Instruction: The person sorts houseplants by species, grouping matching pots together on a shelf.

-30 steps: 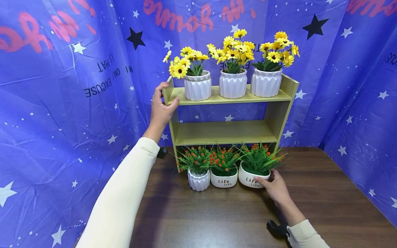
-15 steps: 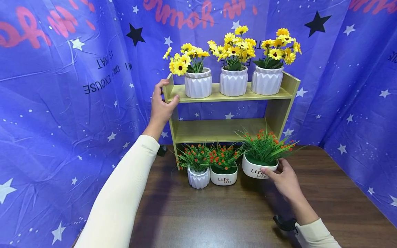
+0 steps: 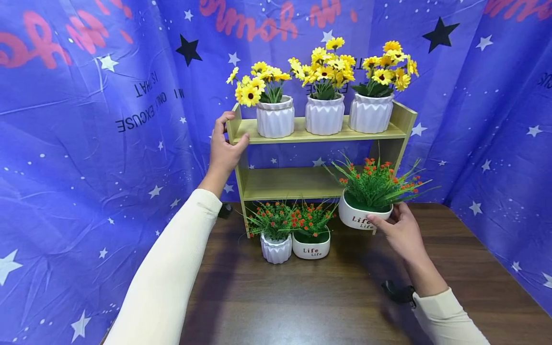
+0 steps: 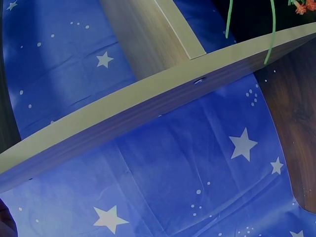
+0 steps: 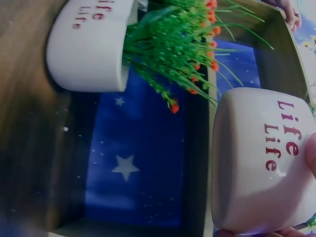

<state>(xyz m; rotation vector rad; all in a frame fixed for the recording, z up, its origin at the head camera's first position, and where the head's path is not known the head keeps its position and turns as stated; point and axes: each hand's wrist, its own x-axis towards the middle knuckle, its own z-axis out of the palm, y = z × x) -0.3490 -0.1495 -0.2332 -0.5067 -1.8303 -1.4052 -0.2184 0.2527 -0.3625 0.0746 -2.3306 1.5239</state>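
Observation:
My right hand grips a white oval flower pot lettered "Life" by its right side, thumb across the front. Green grass with small orange-red flowers fills this pot, which is held above the table before the shelf's right side. In the right wrist view the same flower pot shows its side and base. With my left hand I hold the upper left side panel of the wooden shelf, thumb in front. Another "Life" pot and a ribbed white pot, both with red-flowered plants, stand on the table at the shelf's foot.
On the top board stand a left ribbed pot, a middle one and a right one, all with yellow flowers. A blue starred curtain hangs behind and around the brown table.
My right hand has lifted the right-hand "Life" pot off the table, raising it and shifting it slightly to the right. My left hand stays on the shelf panel.

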